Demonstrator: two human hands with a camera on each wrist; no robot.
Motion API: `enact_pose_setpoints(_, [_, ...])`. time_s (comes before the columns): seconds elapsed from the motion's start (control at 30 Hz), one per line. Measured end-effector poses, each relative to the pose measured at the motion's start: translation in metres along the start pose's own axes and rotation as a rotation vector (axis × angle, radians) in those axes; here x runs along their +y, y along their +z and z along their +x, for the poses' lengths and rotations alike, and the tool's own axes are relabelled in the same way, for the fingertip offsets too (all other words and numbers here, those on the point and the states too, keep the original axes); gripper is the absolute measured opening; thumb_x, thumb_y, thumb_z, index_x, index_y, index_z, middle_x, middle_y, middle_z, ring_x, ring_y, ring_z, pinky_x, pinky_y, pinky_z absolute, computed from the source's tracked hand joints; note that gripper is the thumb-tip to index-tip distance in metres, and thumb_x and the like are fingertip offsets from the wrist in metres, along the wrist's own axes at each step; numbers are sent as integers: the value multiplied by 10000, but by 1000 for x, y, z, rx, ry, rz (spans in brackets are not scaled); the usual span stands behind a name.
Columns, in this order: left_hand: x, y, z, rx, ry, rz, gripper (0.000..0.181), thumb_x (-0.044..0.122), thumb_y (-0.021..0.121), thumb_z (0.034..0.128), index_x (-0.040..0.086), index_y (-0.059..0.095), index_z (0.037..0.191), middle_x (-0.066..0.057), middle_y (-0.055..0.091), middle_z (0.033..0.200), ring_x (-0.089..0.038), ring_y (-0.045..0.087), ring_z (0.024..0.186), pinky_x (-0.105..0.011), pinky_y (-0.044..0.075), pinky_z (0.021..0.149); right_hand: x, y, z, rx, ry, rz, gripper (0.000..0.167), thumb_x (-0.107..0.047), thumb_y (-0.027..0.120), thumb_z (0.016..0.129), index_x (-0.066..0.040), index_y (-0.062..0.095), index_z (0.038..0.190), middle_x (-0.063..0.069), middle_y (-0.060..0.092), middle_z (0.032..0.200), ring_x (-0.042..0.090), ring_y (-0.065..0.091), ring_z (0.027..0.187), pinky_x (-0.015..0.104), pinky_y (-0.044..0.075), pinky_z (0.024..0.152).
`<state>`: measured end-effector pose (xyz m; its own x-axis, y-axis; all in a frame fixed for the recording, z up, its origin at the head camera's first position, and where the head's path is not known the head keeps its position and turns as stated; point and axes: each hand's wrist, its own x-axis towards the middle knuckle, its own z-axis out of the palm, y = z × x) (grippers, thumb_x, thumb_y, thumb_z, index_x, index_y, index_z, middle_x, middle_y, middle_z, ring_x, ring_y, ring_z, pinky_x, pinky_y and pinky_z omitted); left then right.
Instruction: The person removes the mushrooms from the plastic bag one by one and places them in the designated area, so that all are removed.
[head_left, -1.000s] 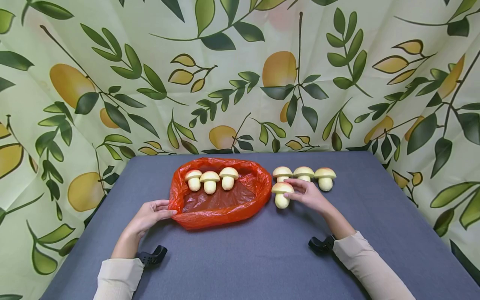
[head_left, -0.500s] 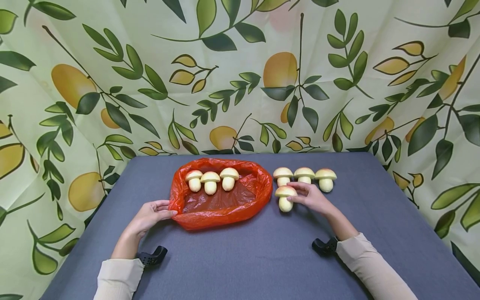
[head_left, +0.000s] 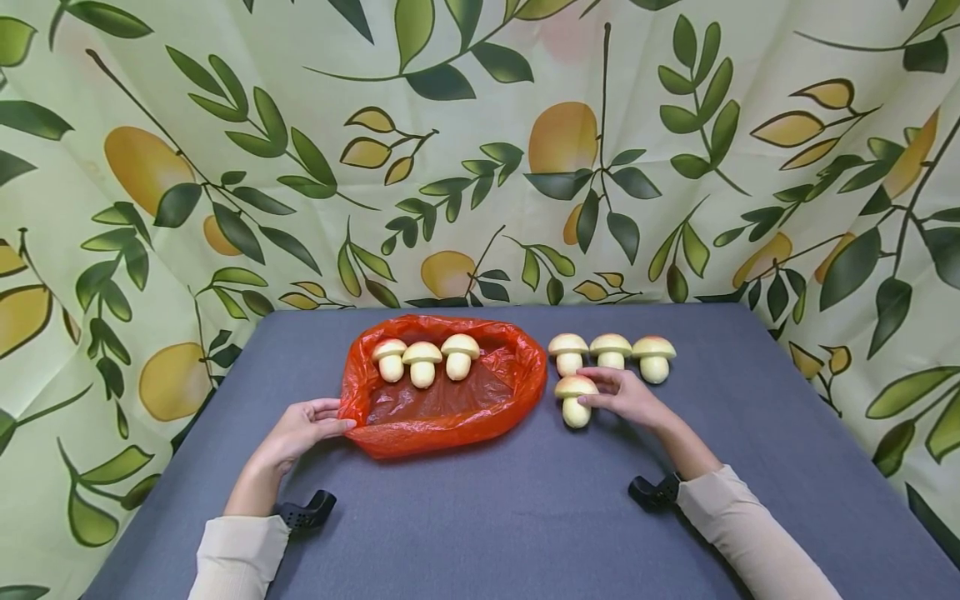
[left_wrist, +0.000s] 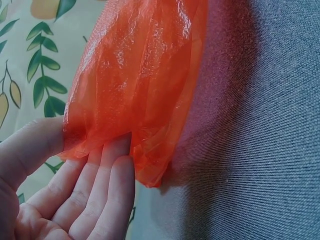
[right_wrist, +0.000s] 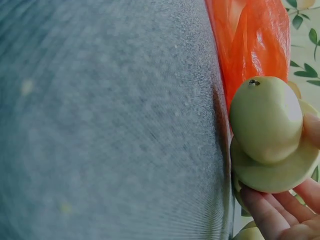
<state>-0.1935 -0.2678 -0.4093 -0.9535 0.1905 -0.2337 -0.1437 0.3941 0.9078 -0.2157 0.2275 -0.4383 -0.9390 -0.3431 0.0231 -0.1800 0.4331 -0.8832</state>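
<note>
A red plastic bag (head_left: 442, 437) lies with its mouth spread wide. Three toy mushrooms (head_left: 422, 364) with pale stems and domed caps sit inside it. My left hand (head_left: 300, 430) holds the bag's left edge; in the left wrist view the thumb and fingers (left_wrist: 116, 190) are on either side of the thin plastic. Right of the bag, my right hand (head_left: 628, 398) grips another mushroom (head_left: 576, 412) by its cap. The right wrist view shows that mushroom's stem (right_wrist: 267, 120) pointing toward the camera; whether it touches the table is unclear.
Three more toy mushrooms stand in a row behind the right hand, the rightmost mushroom (head_left: 655, 365) a little apart. A grey-blue cloth (head_left: 480, 525) covers the table. Behind it hangs a leaf-and-fruit printed curtain (head_left: 480, 217).
My right hand has shifted slightly right and toward the front with the mushroom, away from the bag's right side. The left hand and the bag stay in place.
</note>
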Motion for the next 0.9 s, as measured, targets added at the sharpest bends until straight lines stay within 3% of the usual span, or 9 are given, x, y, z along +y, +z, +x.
enact_pose_setpoints(0.4, [0,-1,1,-2,-10,18,547,146,704,861,-158,499,1267,139,725,884,67,636,796,-169,526,766,-3,-1,-2,-51,-11,-53,540,-146,692,878,70,505,1336,279,594,1291,-140,562,969,152,487,834])
enact_pose_setpoints(0.5, [0,-1,0,1,-10,19,545,143,703,860,-158,499,1266,138,724,885,68,634,795,-167,525,763,-4,-2,-2,-62,-2,-87,551,-162,684,885,50,493,1357,262,590,1310,-43,599,1026,162,485,846])
enact_pose_setpoints(0.67, [0,-1,0,0,-6,11,539,138,701,861,-160,501,1262,134,727,886,65,637,796,-168,525,764,-5,-3,0,-71,12,-127,554,-162,656,906,50,464,1381,268,586,1312,231,632,1098,175,483,824])
enact_pose_setpoints(0.9, [0,0,0,-6,-4,7,531,141,699,864,-154,508,1262,145,728,880,66,639,799,-164,521,766,-5,-3,2,-67,20,-151,561,-171,651,911,40,454,1393,253,608,1288,273,623,1097,203,478,831])
